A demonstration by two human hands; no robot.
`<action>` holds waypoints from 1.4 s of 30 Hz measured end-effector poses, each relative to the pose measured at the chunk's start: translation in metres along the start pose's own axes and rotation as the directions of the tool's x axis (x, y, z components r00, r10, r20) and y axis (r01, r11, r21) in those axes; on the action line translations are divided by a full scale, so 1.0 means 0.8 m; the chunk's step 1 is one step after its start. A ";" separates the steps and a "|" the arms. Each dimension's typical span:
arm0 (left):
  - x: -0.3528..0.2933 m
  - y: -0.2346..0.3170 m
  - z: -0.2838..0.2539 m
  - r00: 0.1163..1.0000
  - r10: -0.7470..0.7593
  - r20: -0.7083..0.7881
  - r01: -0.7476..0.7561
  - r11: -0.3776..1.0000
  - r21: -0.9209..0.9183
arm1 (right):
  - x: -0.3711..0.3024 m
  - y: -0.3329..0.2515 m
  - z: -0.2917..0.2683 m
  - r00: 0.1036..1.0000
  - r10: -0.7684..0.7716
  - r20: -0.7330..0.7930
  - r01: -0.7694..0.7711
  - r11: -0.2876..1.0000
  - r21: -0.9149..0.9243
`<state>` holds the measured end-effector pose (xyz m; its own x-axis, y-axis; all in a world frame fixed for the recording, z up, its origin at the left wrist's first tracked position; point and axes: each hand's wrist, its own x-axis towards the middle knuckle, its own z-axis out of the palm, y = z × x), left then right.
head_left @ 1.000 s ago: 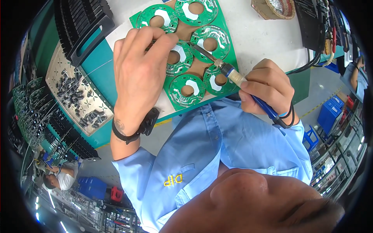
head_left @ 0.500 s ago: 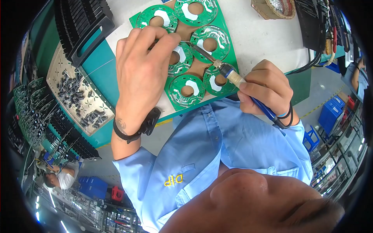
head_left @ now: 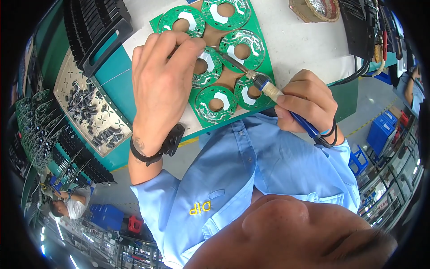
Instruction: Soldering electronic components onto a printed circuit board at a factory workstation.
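My left hand (head_left: 162,85) is closed in a pinch on a thin solder wire (head_left: 210,46), whose end sticks out past the fingertips. The wire's other stretch runs off to the left behind the hand. In my right hand (head_left: 309,101) is a soldering iron (head_left: 268,88) with a blue handle, gripped like a pen. Its tip points up and left, close to the wire's end, at the edge of a round green circuit board (head_left: 256,45). Several such ring-shaped boards with white patches sit in one green panel (head_left: 267,67). My left hand partly covers one ring.
Left of the panel, a perforated tray (head_left: 101,121) holds loose black cylindrical components (head_left: 83,104). Black racks (head_left: 96,31) stand at the upper left, with upright circuit boards (head_left: 38,123) below. A small basket (head_left: 316,11) and cables (head_left: 363,67) lie at the upper right.
My left fingertips have drawn slightly left, away from the iron's tip, so more wire shows between them. The right hand and iron have hardly moved.
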<state>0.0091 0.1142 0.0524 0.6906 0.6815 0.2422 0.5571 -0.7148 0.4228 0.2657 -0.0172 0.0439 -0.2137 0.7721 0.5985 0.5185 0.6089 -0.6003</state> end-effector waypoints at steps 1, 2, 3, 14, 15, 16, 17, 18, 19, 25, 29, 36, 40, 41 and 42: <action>0.000 0.000 0.000 1.000 0.001 -0.002 -0.001 1.000 0.002 | 0.000 -0.001 -0.001 1.000 -0.002 -0.001 0.002 1.000 0.000; 0.000 -0.001 0.001 1.000 0.008 -0.020 -0.009 1.000 -0.010 | -0.001 -0.002 -0.003 1.000 -0.006 -0.010 0.007 1.000 0.021; 0.000 -0.002 0.002 0.999 0.017 -0.039 -0.018 1.000 -0.021 | -0.003 -0.003 -0.005 1.000 -0.010 -0.020 0.011 0.999 0.042; -0.002 -0.002 0.010 0.995 -0.082 -0.061 0.072 0.985 -0.159 | -0.029 0.030 -0.050 0.894 0.200 -0.402 -0.358 0.857 -0.371; -0.002 -0.002 0.010 0.995 -0.090 -0.053 0.080 0.981 -0.178 | -0.027 0.030 -0.050 0.844 0.306 -0.441 -0.503 0.740 -0.448; -0.002 -0.002 0.009 0.994 -0.098 -0.044 0.088 0.977 -0.194 | -0.030 0.028 -0.049 0.842 0.307 -0.444 -0.505 0.738 -0.447; -0.002 -0.003 0.009 0.995 -0.096 -0.041 0.086 0.977 -0.193 | -0.036 0.023 -0.046 0.845 0.262 -0.467 -0.450 0.819 -0.356; -0.002 -0.005 0.009 0.997 -0.053 -0.063 0.041 0.983 -0.178 | -0.042 0.018 -0.044 0.842 0.218 -0.493 -0.383 0.886 -0.262; -0.001 -0.006 0.009 0.996 -0.010 -0.083 -0.003 0.987 -0.161 | -0.046 0.014 -0.043 0.834 0.178 -0.522 -0.305 0.938 -0.168; 0.001 -0.009 0.009 0.987 0.118 -0.105 -0.128 0.988 -0.091 | -0.031 -0.003 -0.026 0.967 0.185 -0.178 -0.159 0.976 0.148; 0.002 -0.007 0.008 0.986 0.140 -0.096 -0.142 0.990 -0.018 | -0.027 -0.002 -0.015 0.975 0.195 -0.107 -0.179 0.973 0.143; -0.001 -0.007 0.013 0.984 0.138 -0.115 -0.143 0.989 -0.042 | -0.026 -0.001 -0.007 0.976 0.179 -0.122 -0.166 0.980 0.110; -0.001 -0.006 0.014 0.987 0.124 -0.107 -0.130 0.990 -0.050 | -0.026 0.000 -0.005 0.976 0.173 -0.132 -0.161 0.982 0.102; -0.001 -0.006 0.014 0.987 0.123 -0.107 -0.129 0.990 -0.049 | -0.026 -0.001 -0.005 0.978 0.178 -0.113 -0.167 0.981 0.100; -0.001 -0.006 0.015 0.986 0.125 -0.111 -0.132 0.990 -0.052 | -0.026 -0.002 -0.005 0.979 0.183 -0.093 -0.174 0.980 0.099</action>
<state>0.0111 0.1154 0.0397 0.6992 0.5998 0.3889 0.4365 -0.7891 0.4322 0.2729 -0.0346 0.0348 -0.0375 0.8504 0.5249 0.4634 0.4802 -0.7448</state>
